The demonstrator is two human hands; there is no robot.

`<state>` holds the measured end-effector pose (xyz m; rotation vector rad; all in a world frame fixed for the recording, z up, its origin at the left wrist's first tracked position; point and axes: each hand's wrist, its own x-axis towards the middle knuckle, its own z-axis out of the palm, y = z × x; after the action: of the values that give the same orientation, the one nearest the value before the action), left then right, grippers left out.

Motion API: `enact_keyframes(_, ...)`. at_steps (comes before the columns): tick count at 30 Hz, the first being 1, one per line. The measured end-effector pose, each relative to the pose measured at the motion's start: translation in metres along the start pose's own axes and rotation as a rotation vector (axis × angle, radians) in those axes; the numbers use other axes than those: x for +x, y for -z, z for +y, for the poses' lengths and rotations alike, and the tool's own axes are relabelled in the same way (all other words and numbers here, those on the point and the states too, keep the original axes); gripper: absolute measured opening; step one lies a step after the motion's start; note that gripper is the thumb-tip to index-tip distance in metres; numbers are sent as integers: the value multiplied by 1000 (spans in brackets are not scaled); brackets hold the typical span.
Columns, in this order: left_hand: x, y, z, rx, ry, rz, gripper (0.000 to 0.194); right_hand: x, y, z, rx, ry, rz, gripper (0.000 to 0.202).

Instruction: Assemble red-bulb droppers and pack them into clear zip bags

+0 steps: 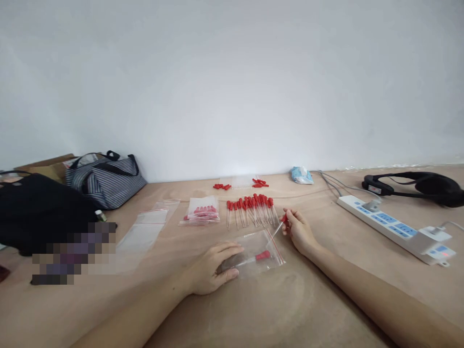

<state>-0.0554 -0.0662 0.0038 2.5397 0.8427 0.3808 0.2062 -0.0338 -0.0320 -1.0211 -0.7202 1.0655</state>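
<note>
My left hand [213,266] is closed on the left end of a clear zip bag [250,241], thumb below and fingers above. Inside that bag lies a dropper with a red bulb [263,255], its clear tube pointing left. In my right hand [297,231] a second dropper [278,227] is pinched by its red bulb, and its tube slants down to the bag's right end, where the red zip line runs. Whether the tip is inside the bag I cannot tell. Just beyond the bag, several red-bulbed droppers [250,205] lie side by side in a row.
Filled zip bags [201,212] are stacked left of the row; flat bags [147,229] lie further left. Loose red bulbs [260,183] and clear tubes sit near the wall. A power strip [391,227], black headset [416,186], blue mask [301,175] and striped bag [107,181] are around.
</note>
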Motion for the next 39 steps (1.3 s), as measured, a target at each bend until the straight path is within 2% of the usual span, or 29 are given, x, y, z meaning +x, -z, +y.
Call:
enact_keyframes(6, -1, -1, -1, 14, 29, 12, 46, -20, -2, -3, 14, -146, -248, 35)
enact_keyframes(10, 0, -1, -1, 15, 16, 19, 47, -24, 0, -8, -220, -168, -448, 37)
enact_keyframes(14, 0, -1, -2, 16, 20, 20, 47, -24, 1, -7, -429, -182, -564, 35)
enact_keyframes(20, 1, -2, -2, -2, 1, 19, 45, -28, 0, -4, -522, -46, -697, 29)
enact_keyframes(22, 2, -1, -2, -4, -2, 7, 42, -21, 1, -3, -542, -15, -605, 27)
enact_keyframes(27, 2, 0, 0, -5, 24, -8, 39, 24, 10, 1, -621, 246, -69, 19)
enact_keyframes(29, 1, 0, 0, 1, 36, -16, 39, 45, 13, 2, -702, 259, 59, 18)
enact_keyframes(33, 1, -1, -1, -5, 22, -4, 39, 74, 12, 7, -733, 230, 118, 25)
enact_keyframes(39, 1, -1, -2, -14, 22, -1, 39, 87, 11, 19, -683, 140, 73, 33)
